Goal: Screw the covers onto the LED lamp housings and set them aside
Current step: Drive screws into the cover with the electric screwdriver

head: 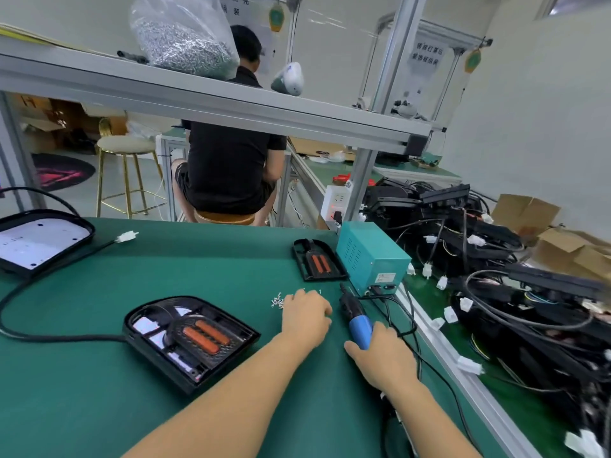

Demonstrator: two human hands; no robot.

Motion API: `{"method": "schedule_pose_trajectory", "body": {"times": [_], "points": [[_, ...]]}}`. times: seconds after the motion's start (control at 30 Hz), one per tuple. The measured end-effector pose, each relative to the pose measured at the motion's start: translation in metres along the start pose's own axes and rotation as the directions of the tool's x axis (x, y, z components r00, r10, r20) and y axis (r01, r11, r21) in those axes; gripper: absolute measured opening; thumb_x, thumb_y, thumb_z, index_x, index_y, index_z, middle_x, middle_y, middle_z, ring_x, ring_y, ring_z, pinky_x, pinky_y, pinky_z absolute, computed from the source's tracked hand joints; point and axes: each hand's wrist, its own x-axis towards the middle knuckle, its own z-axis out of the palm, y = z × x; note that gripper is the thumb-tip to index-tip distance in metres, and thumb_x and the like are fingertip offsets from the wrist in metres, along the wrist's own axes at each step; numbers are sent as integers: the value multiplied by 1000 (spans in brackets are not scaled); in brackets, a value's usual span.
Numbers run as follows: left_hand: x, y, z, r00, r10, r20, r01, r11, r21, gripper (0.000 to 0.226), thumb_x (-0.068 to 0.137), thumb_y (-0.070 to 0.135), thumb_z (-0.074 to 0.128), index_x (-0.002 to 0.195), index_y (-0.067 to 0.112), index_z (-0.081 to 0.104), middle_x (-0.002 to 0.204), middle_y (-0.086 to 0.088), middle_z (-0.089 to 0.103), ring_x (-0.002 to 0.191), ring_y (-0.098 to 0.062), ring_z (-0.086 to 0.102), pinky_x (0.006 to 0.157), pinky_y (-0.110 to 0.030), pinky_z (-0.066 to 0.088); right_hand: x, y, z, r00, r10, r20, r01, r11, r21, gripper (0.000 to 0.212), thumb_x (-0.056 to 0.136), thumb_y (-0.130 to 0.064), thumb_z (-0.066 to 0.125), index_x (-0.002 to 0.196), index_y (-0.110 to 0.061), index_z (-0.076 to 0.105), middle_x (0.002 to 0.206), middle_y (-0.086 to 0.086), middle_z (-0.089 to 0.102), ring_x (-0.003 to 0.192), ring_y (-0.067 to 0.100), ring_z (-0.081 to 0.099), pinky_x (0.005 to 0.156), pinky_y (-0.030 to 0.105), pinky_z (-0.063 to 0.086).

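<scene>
The step in hand looked to be picking up screws for the lamp housing [190, 340], which lay on the green bench [82, 391] to the left of both hands, its cover with two orange strips [203, 335] seated in it, apparently not yet fastened. The left hand [305, 317] lay palm down over the small scatter of loose screws [277, 300], its fingers bent toward the bench; whether it already pinched a screw could not be told, since the fingertips were hidden under the hand. The right hand [383, 357] gripped the blue handle of the electric screwdriver [355, 314], whose dark nose pointed away toward the teal power unit [370, 257].

To do this well, I judged the left hand should take one screw at a time by its head, so the tip could go straight into a hole at the housing's rim. The screwdriver would need to swing left across the bench without dragging its cord [406, 328] through the screws. The bit should meet each screw upright, with the left hand steadying the housing so it did not slide on the mat.

A second cover [319, 261] lay just beside the power unit, and another housing [39, 242] sat at the bench's far left, its cable [49, 337] trailing forward. More housings were heaped at the right [496, 259].
</scene>
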Motion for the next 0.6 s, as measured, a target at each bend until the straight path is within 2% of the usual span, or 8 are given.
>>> {"method": "schedule_pose_trajectory", "body": {"times": [0.33, 0.5, 0.57, 0.6], "points": [[6, 5, 14, 996, 42, -82, -26, 981, 193, 21, 92, 22, 54, 99, 29, 72, 103, 2, 64, 101, -23, 48, 87, -33, 29, 5, 1, 4, 1000, -9, -21, 8, 1000, -16, 57, 89, -59, 52, 124, -15, 44, 123, 4, 50, 106, 23, 55, 80, 32, 45], [7, 8, 15, 990, 102, -92, -72, 957, 281, 22, 91, 15, 50, 99, 25, 68, 103, -2, 63, 101, -24, 49, 84, -34, 28, 7, 1, 3, 1000, -9, -15, 8, 1000, -22, 57, 90, -61, 49, 122, -14, 45, 123, 4, 50, 107, 24, 55, 78, 32, 42], [5, 12, 13, 990, 99, -104, -70, 965, 253, 22, 93, 15, 45, 98, 20, 65, 103, -3, 63, 101, -25, 50, 83, -34, 30, 7, 0, 2, 1000, -1, -6, 1, 999, -38, 56, 91, -60, 48, 123, -14, 45, 122, 4, 51, 105, 23, 56, 77, 31, 42], [3, 14, 10, 991, 76, -111, -55, 983, 177, 22, 93, 14, 43, 96, 18, 64, 102, -4, 64, 99, -26, 52, 82, -34, 33, 8, 0, 1, 1000, 3, 1, -3, 999, -47, 54, 91, -58, 49, 122, -14, 45, 121, 4, 51, 103, 23, 56, 76, 31, 42]]}}
